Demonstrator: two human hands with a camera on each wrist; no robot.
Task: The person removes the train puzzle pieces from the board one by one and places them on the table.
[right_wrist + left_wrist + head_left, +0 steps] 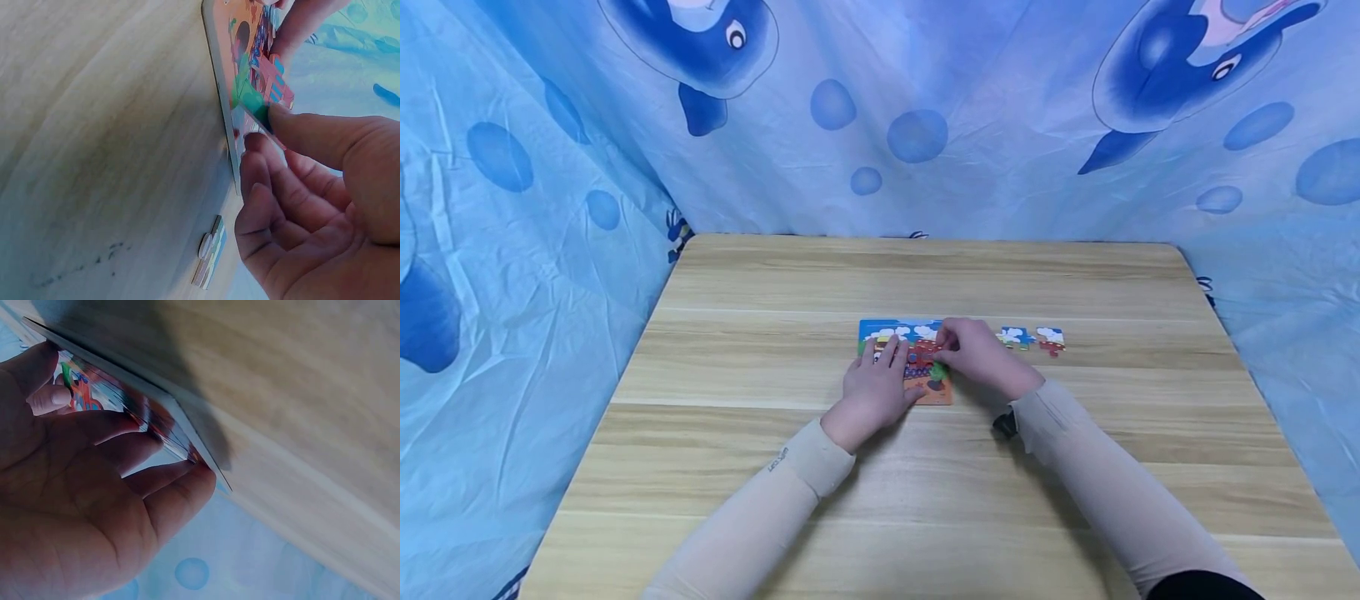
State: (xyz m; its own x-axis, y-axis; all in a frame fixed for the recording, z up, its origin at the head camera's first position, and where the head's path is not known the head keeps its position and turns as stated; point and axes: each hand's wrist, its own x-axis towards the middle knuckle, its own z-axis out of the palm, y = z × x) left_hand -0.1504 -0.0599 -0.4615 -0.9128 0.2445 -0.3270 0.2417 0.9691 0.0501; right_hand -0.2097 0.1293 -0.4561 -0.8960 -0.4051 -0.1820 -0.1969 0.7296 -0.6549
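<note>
While right grip (976, 357) pinches green-red piece (255, 101), left grip (874, 390) spread, puzzle (936, 398) blue atop, orange below

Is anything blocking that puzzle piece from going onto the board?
Nothing visible blocks it. The grip of the right hand holds the puzzle piece at the right side of the puzzle board; the left hand rests further left.

The puzzle (921, 372) is printed in blue, white, red, green and orange; the loose pieces (1015, 337) are patterned with white on blue. Green is shown on the held piece (254, 103), its other tints being apparently reddish but blurred. The table (880, 517) is streaked pale brown; the light-blue curtain (977, 196) is patterned with darker blue spots (917, 136) and dolphins (711, 40).
</note>
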